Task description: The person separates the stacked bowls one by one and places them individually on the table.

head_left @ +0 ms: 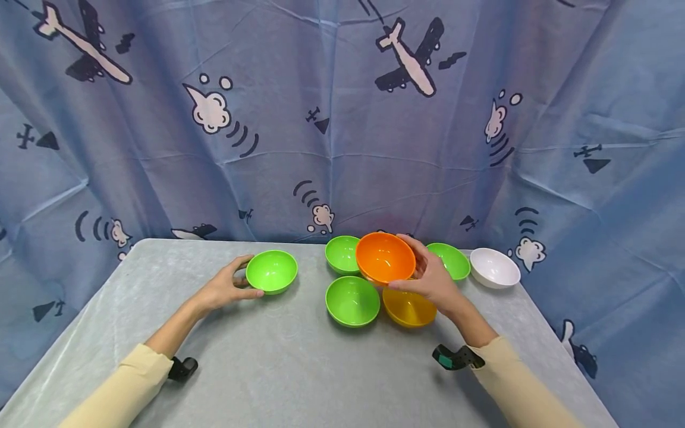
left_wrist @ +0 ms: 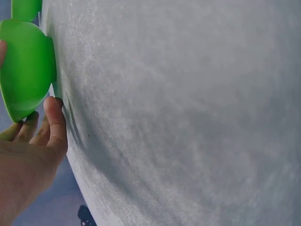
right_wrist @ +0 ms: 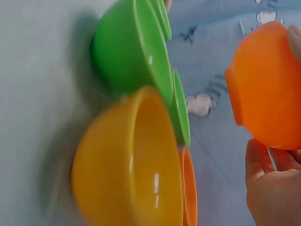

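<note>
My left hand [head_left: 249, 276] grips a bright green bowl [head_left: 273, 270] that stands on the grey table [head_left: 278, 362] at centre left, thumb in front and fingers behind. The left wrist view shows the thumb [left_wrist: 55, 120] against that green bowl [left_wrist: 26, 66] near its base. My right hand [head_left: 402, 263] holds an orange bowl [head_left: 382, 255] by its right side, tilted and raised over a cluster of bowls. In the right wrist view the orange bowl [right_wrist: 268, 84] hangs apart from the yellow bowl [right_wrist: 127, 160] below it.
Around the held bowl sit a yellow bowl [head_left: 409, 309], a near green bowl [head_left: 352, 301], a far green bowl [head_left: 340, 254], a third green bowl [head_left: 452, 260] and a white bowl [head_left: 494, 267]. An orange rim [right_wrist: 189, 188] shows behind the yellow bowl. A blue airplane-print curtain [head_left: 342, 119] hangs behind.
</note>
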### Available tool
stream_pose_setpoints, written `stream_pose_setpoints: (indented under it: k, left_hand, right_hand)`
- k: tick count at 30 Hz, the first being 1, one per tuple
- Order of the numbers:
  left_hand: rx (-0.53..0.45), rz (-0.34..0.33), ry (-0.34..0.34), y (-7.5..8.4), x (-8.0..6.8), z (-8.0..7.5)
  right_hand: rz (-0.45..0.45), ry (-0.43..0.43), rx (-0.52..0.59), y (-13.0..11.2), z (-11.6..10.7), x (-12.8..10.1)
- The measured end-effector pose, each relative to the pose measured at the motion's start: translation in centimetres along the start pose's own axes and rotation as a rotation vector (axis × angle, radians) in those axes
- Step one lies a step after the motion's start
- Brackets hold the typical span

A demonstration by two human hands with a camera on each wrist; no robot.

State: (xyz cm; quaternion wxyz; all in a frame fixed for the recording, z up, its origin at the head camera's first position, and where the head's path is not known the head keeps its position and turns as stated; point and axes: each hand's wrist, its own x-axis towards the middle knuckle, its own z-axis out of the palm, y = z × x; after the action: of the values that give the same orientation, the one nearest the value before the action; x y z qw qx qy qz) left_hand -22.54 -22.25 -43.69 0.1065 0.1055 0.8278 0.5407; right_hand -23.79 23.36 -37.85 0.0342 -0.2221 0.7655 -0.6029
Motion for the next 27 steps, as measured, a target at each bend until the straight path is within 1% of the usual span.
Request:
stream_pose_setpoints:
  k: [7, 12, 21, 23, 27]
  left_hand:
    - [-0.005, 0.000, -0.001, 0.0, -0.2, -0.1]
    - [-0.012, 0.005, -0.003, -0.1, -0.2, -0.1]
    - [-0.003, 0.003, 0.008, -0.1, 0.0, 0.0]
    - [0.003, 0.004, 0.010, -0.1, 0.1, 0.0]
    - [0.014, 0.001, 0.014, -0.2, 0.3, 0.0]
  right_hand:
    - [0.065, 0.032, -0.109, 0.9, -4.2, -2.4]
    - [0.066, 0.048, -0.175, 1.3, -6.4, -4.3]
    - [0.065, 0.078, -0.238, 2.4, -9.7, -7.8]
    - [0.061, 0.082, -0.242, 2.7, -10.4, -8.6]
    - [0.088, 0.077, -0.234, 3.4, -11.6, -9.9]
